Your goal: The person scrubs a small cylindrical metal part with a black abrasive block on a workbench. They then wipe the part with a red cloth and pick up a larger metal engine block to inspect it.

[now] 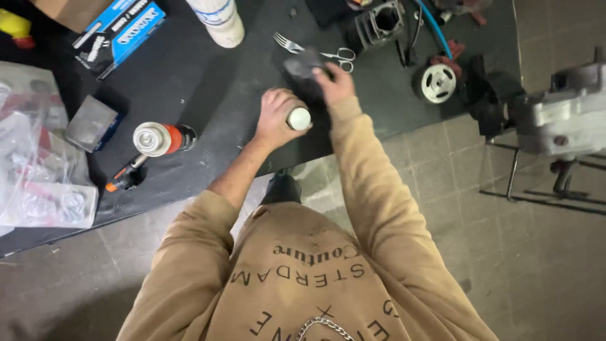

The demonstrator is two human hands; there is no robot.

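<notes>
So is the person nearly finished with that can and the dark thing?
Hard to say. In hand: the left hand grips a white-capped can and the right hand presses a dark cloth-like lump on the black table. The cap looks still on, so no spraying shows. The engine cylinder, fork and scissors lie untouched.

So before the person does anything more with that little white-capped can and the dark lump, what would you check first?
1. Left hand grips the white-capped can: ok.
2. Cap on the can: ok, it looks in place.
3. Right hand holds the dark lump: ok.
4. Fork and scissors away from the hands: not ok, they lie right beside the lump.
5. Torch is off: cannot tell.
6. What the dark lump is: cannot tell.
</notes>
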